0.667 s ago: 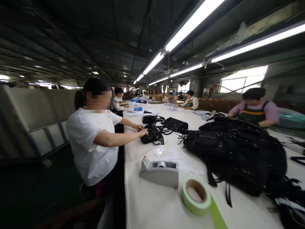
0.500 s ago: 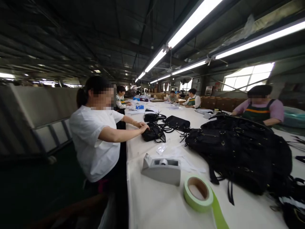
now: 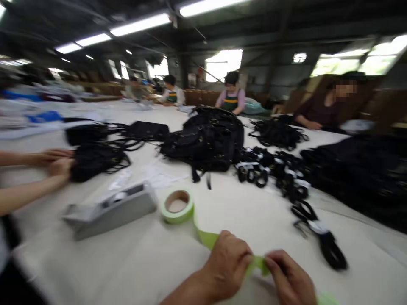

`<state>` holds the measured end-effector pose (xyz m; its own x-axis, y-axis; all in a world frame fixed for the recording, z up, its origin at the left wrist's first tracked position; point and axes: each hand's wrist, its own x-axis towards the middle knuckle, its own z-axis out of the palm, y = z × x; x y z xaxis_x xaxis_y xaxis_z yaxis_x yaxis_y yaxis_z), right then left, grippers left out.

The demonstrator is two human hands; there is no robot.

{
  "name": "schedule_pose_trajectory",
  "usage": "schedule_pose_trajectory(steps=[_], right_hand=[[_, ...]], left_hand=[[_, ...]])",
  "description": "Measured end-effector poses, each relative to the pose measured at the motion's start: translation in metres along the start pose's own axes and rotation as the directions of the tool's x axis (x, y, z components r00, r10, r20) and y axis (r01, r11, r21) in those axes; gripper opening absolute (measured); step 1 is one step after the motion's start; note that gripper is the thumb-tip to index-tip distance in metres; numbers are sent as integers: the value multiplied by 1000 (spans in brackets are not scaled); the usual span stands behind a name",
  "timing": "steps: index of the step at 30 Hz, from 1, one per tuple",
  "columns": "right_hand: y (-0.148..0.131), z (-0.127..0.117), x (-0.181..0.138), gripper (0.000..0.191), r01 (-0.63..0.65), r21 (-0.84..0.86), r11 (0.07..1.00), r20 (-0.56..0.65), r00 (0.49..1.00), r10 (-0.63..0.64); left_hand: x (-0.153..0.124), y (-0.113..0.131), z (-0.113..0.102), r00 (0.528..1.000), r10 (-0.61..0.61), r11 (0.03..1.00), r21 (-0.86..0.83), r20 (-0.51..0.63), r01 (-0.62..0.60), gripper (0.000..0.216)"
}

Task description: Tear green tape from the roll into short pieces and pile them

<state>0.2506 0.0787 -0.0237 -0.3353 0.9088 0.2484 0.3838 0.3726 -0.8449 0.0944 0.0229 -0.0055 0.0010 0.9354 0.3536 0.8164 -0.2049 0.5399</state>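
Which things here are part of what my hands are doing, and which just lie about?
In hand:
- left hand and right hand, pinching the green tape strip
- green tape roll, the strip runs from it

Lying about:
- grey tape dispenser
- black backpack
- rolled black straps
- small black bags, handled by another person's hands

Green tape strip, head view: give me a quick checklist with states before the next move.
1. Both hands on the strip: ok. Left hand and right hand pinch the green tape strip between them.
2. Strip joined to the tape roll: ok, it runs back to the roll lying flat on the table.
3. Strip free of twists: cannot tell, the picture is blurred.
4. Tape dispenser apart from the roll: ok, it sits to the roll's left.
5. Co-worker's hands away from the strip: ok, they are on a black bag at far left.
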Motion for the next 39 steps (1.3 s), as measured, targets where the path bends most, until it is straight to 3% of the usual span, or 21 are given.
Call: schedule_pose_trajectory(steps=[3, 6, 10, 12, 15, 17, 23, 28, 32, 35, 39], right_hand=[[-5, -9, 1, 22, -146, 110, 983, 61, 988, 140], [-6, -7, 11, 15, -209, 212, 955, 46, 978, 204], [2, -25, 20, 22, -246, 441, 863, -141, 931, 337], [3, -36, 22, 23, -213, 507, 835, -168, 926, 338], [-4, -36, 18, 15, -109, 435, 894, 2, 993, 120], [-10, -27, 12, 11, -8, 349, 937, 69, 997, -17], [-9, 0, -1, 15, 216, 150, 965, 45, 973, -225], [1, 7, 0, 24, 213, 72, 974, 14, 977, -215], [4, 7, 3, 11, 114, 47, 992, 87, 989, -118], [5, 4, 4, 8, 57, -6, 998, 114, 992, -56], [3, 0, 4, 10, 141, -66, 988, 139, 982, -130]], left_hand=[[5, -2, -2, 994, -83, 969, -229, 65, 96, 23], [6, -12, -10, 979, -142, 932, -313, 147, 182, 27], [3, -27, -20, 941, -329, 876, -345, 84, 337, 30], [3, -34, -20, 931, -363, 869, -347, 38, 353, 29], [5, -36, -12, 954, -297, 896, -333, 41, 294, 26], [5, -32, -6, 971, -228, 917, -320, 72, 239, 24], [0, -25, 3, 988, -34, 948, -307, 149, 79, 18], [2, -31, 3, 991, 121, 969, -225, 51, -107, 19], [5, -32, 5, 971, 238, 964, -112, -31, -240, 21], [6, -36, 3, 944, 329, 944, 16, 14, -329, 15], [7, -37, -4, 933, 348, 924, 138, 91, -358, 7]])
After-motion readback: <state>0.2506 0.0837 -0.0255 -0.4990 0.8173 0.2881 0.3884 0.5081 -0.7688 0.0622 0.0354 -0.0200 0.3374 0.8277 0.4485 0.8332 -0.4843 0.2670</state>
